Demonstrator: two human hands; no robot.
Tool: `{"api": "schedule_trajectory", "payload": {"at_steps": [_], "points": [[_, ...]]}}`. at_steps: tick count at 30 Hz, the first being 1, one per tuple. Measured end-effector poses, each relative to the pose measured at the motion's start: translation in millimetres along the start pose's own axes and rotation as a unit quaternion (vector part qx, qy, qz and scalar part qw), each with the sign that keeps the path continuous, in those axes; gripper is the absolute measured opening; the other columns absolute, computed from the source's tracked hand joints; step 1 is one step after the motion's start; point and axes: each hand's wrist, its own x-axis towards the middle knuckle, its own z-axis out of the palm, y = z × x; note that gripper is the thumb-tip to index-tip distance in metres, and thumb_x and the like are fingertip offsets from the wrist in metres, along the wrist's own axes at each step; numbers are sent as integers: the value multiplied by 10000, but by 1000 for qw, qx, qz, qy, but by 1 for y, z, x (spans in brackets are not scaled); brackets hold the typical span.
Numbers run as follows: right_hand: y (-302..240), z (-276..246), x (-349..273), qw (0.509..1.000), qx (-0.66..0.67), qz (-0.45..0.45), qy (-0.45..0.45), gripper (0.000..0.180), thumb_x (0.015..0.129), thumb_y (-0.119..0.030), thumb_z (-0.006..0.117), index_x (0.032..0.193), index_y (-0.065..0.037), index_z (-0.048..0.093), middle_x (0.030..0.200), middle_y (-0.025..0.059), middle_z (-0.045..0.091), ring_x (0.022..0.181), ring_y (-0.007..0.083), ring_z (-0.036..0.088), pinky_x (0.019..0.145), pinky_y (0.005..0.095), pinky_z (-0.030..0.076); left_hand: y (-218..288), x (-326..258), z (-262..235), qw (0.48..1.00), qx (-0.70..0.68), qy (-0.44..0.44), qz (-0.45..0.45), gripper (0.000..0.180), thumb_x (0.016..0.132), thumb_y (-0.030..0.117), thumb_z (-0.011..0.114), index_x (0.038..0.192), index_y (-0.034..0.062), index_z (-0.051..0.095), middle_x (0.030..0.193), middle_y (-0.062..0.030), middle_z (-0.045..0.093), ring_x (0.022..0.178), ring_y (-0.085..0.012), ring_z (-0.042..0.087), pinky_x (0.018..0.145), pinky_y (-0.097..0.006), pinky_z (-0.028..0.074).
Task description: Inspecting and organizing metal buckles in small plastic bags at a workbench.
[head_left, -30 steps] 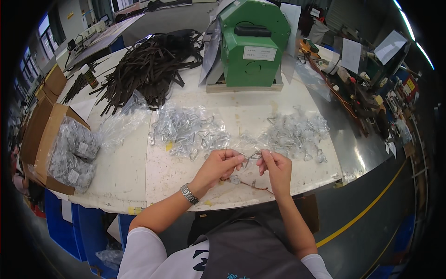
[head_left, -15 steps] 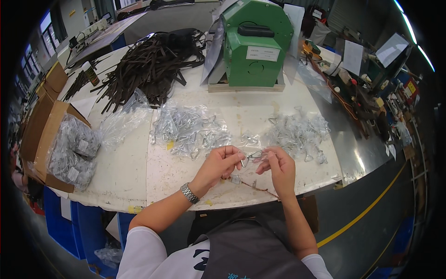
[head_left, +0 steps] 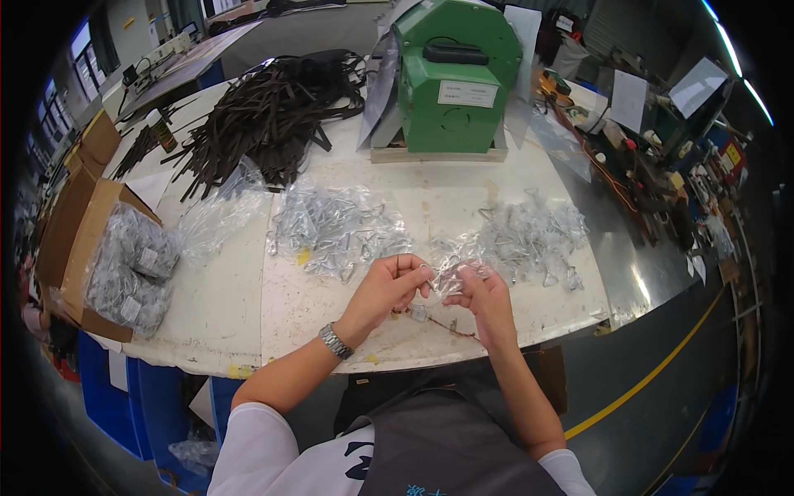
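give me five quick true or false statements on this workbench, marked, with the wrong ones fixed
1. The watch is worn on the right arm. False: it is on the left arm.
2. Clear plastic shows between the left hand and the right hand. True.
3. The pile of dark strips lies right of the green machine. False: it lies to its left.
4. The machine stands beyond the hands. True.
5. The cardboard box is empty. False: bags are in it.

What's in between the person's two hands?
In the head view, some shiny, crinkly clear plastic is between the left hand and the right hand.
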Motion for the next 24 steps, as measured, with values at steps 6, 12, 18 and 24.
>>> {"api": "schedule_trajectory", "payload": {"at_steps": [6,12,18,24], "points": [[14,13,-4,1000,22,20,-3,284,1056,-185,682,1259,10,714,1139,64,750,966,113,705,780,276,582,-3,1,-3,1000,2,-16,-4,159,1058,188,686,985,47,697,789,-3,700,507,-6,409,471,-199,296],[22,11,-3,999,8,27,-41,315,1076,-217,656,1296,3,707,1112,52,751,987,105,697,818,282,567,-1,-1,-3,999,19,-24,-10,182,1062,194,679,968,39,687,794,-7,696,504,-5,402,472,-194,307],[-6,7,-6,995,81,26,-45,249,1093,-228,623,1146,-4,718,1059,110,771,822,117,696,729,290,570,11,4,-14,998,53,-7,33,261,1082,237,638,1211,28,728,770,27,660,519,-8,389,480,-191,298],[-11,-11,-9,931,-36,210,-297,250,1076,-227,648,1066,13,717,973,118,774,605,61,567,497,186,391,10,-1,-11,985,64,-161,-24,193,1039,207,696,1153,58,739,723,85,617,548,-1,404,497,-197,288]]}}
